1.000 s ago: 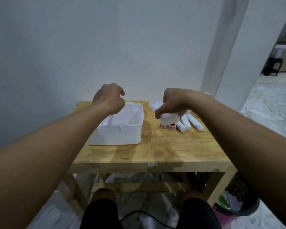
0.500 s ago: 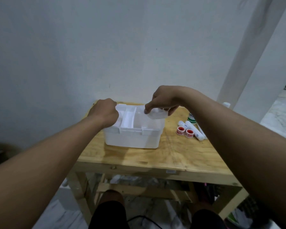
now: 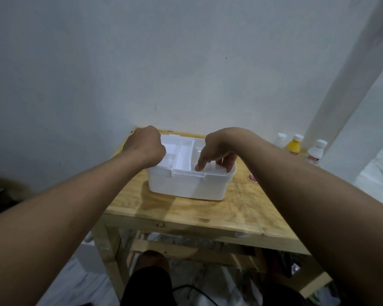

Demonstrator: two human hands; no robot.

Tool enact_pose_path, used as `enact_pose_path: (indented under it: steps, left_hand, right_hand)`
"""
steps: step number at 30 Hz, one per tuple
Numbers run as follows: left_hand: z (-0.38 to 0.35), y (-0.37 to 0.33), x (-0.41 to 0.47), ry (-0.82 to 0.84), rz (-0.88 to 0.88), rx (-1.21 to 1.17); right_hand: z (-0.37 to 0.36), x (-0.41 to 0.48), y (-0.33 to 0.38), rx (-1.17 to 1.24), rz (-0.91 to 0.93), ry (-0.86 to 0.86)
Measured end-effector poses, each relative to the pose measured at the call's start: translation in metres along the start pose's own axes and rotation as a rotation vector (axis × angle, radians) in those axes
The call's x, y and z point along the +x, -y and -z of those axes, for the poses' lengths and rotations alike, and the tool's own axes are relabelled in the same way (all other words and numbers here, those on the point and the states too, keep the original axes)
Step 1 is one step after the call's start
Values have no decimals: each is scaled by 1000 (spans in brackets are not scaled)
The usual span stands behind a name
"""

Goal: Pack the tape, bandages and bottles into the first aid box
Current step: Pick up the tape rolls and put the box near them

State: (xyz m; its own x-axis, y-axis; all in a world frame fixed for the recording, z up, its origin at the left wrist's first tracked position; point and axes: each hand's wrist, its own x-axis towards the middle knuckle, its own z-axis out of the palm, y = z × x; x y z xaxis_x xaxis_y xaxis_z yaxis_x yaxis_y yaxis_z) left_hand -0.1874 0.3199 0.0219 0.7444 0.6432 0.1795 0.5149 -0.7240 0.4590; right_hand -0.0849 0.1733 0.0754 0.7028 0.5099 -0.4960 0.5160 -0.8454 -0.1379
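Note:
The white first aid box stands open on the wooden table, with a divided tray inside. My left hand sits on the box's left rim, its fingers curled over the edge. My right hand reaches down into the right compartment with fingers fairly straight, the index tip at the front rim. What lies under those fingers is hidden. A red tape roll peeks out beside my right forearm. A white-capped bottle, a yellow bottle and a white bottle stand at the far right.
A grey wall runs just behind the table, and a white pillar rises at the right. My right forearm covers the tabletop to the right of the box. My knees and a dark cable show below the table's front edge.
My right hand carried a white packet from the right side of the table over the box and lowered its fingers into the right compartment. My left hand settled on the box's left rim.

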Motion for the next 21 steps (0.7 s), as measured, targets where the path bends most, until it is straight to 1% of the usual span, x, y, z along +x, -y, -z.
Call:
enact_pose_path:
  steps: [7,11,16,21]
  left_hand:
    - [-1,3,2,17,-25,15]
    - [0,4,4,19,-37,18]
    - [4,4,4,17,-8,-8]
    - [7,4,3,34,-8,-4]
  right_hand:
    - [-19,9,1,-172,33,-73]
    - [-23,19,-2,-135,68,-123]
    - [-31,30,-1,-140,109,-172]
    - [-36,40,-2,-58,143,-185]
